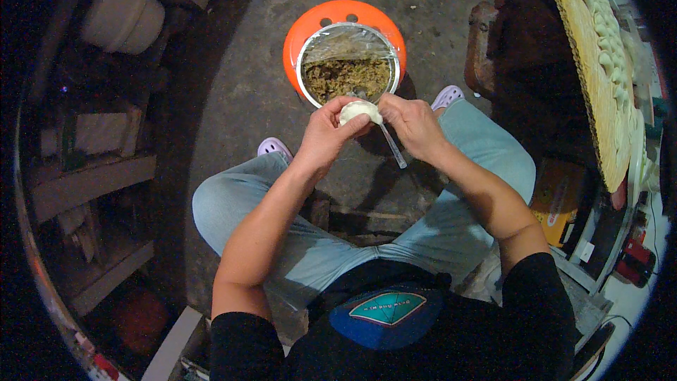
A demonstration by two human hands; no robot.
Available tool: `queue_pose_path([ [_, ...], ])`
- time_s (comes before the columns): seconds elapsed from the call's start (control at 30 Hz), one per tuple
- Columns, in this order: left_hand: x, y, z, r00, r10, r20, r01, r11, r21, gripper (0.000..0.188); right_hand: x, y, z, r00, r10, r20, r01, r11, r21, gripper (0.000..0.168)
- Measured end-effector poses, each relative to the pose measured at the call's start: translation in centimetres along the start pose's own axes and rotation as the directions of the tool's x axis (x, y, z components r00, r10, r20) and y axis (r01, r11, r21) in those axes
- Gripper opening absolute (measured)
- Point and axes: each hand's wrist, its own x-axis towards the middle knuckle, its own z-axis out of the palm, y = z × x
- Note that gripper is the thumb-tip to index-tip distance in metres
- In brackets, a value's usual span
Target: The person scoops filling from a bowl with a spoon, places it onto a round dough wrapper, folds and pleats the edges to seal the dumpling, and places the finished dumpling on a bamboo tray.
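My left hand (pixel 336 124) holds a folded, pale dough dumpling (pixel 359 112) between thumb and fingers. The fingers of my right hand (pixel 411 121) pinch the dumpling's right end. A clear plastic spoon handle (pixel 394 147) slants down below my right hand; whether that hand grips it or it rests in the bowl cannot be told. Just beyond both hands, a round metal bowl (pixel 396 71) of minced filling (pixel 344 78) stands on an orange plastic stool (pixel 292 53). Clear plastic film (pixel 349 45) covers the far part of the bowl.
At the right, a round wooden board (pixel 587 71) bears rows of dumplings (pixel 608 45). Below it is a yellow box (pixel 555 217). Wooden shelves (pixel 95 185) with a pale bucket (pixel 124 17) stand at the left. My knees flank the concrete floor (pixel 238 84).
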Motion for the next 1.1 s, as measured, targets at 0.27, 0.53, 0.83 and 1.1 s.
queue_pose_path([
  [0.27, 0.0, 0.9, 0.0, 0.996, 0.065, 0.058, -0.069, 0.995, 0.071, 0.032, -0.2, 0.0, 0.1, 0.999, 0.011, 0.03, -0.01, 1.0, -0.03, 0.024],
  [0.53, -0.7, 0.3, 1.0, 0.933, 0.36, 0.015, -0.307, 0.774, 0.554, 0.049, 1.1, -1.6, 0.5, 0.862, -0.478, -0.166, 0.349, 0.799, -0.489, 0.037],
  [0.83, -0.5, -1.1, 1.4, 0.993, 0.074, -0.097, -0.071, 0.997, 0.031, 0.065, 1.8, -2.4, 2.9, 0.896, -0.434, -0.095, 0.321, 0.781, -0.536, 0.031],
  [1.1, -0.9, 0.7, 0.4, 0.989, 0.09, 0.114, -0.066, 0.978, -0.2, 0.075, 0.0, -5.6, -2.4, 0.881, -0.396, -0.257, 0.267, 0.867, -0.42, 0.033],
])
